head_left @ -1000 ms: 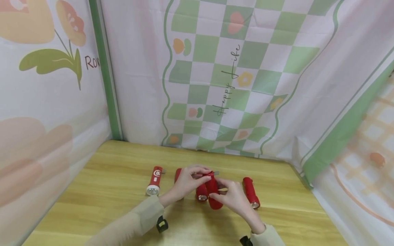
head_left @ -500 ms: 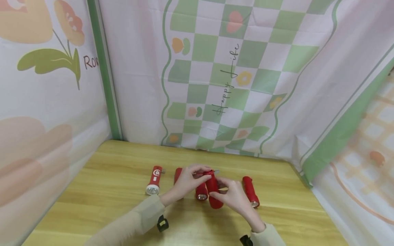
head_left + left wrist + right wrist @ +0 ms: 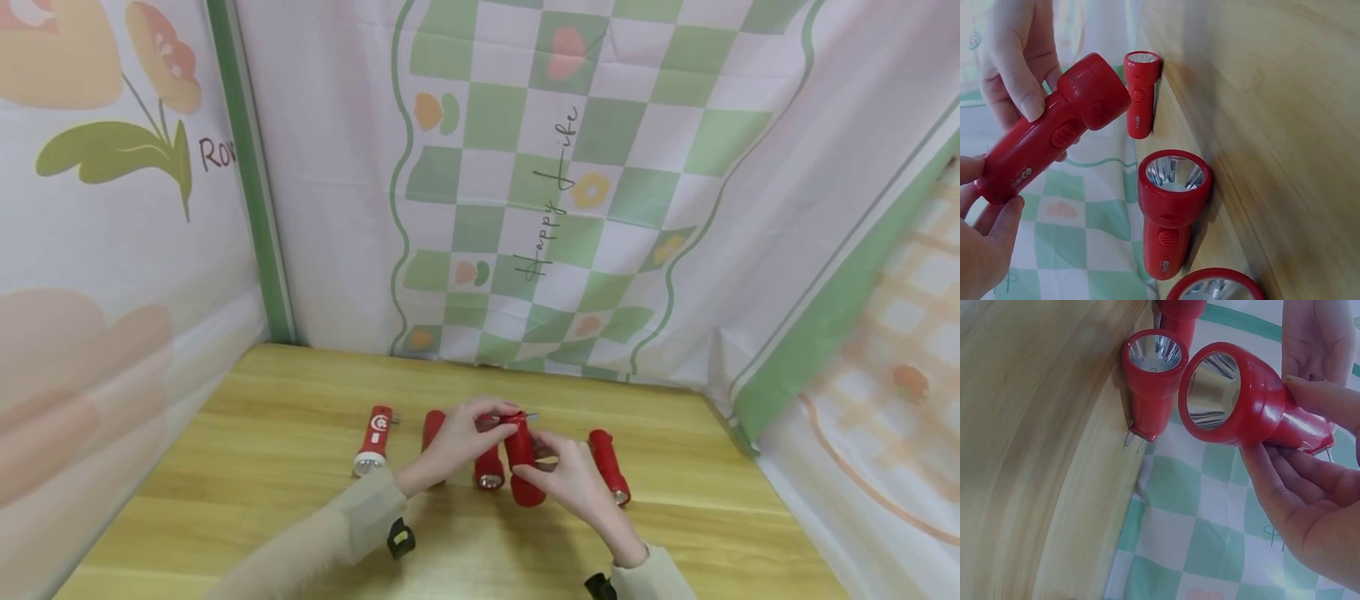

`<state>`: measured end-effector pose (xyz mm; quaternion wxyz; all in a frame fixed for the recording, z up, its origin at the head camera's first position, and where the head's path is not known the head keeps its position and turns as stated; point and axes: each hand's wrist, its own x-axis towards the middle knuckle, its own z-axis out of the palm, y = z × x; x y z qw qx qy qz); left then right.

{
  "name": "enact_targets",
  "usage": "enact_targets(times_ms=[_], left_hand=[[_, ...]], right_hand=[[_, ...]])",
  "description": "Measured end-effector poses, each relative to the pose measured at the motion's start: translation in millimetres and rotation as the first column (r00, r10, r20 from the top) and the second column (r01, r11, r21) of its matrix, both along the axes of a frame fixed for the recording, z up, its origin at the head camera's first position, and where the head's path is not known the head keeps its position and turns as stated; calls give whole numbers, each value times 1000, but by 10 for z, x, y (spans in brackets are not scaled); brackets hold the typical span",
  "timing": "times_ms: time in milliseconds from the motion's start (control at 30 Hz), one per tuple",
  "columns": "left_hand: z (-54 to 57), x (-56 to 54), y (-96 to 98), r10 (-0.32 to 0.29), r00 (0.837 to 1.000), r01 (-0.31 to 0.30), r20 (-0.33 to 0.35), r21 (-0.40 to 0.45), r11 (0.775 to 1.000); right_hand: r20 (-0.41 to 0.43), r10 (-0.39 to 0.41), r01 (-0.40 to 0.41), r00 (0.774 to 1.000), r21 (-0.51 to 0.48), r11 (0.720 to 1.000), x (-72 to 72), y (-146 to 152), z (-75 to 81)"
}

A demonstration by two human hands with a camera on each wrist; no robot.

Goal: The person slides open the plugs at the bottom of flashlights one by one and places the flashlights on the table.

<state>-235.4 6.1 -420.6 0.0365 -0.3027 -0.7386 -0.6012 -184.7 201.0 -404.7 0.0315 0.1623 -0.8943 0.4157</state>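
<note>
On a wood-grain table [image 3: 690, 467], a white-headed flashlight [image 3: 377, 437] is placed at left, followed rightward by a partly hidden red flashlight [image 3: 432, 427], a middle red flashlight [image 3: 489, 468] and a rightmost red flashlight [image 3: 609, 464].

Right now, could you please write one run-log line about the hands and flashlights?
left hand: pinches tail of held flashlight; right hand: holds it nearer its head; table: white-headed flashlight, three red flashlights

Beyond the wood-grained tabletop [image 3: 217, 475] hangs a checked cloth [image 3: 558, 192] in green and white, with "Happy Life" written up it. The flowered cloth [image 3: 112, 233] at left bears orange blooms; the plaid cloth [image 3: 911, 325] at right has a green border.
</note>
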Motion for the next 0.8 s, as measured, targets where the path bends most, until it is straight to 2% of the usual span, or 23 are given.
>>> enact_targets(times_ms=[400,800], left_hand=[[64,-50,73,-13,1000,13,8,-23,1000],[108,-61,176,6,1000,-6,7,-26,1000]], right_hand=[[-31,-18,19,999,13,1000,2,26,9],[-36,-55,56,998,18,998,-17,73,27]])
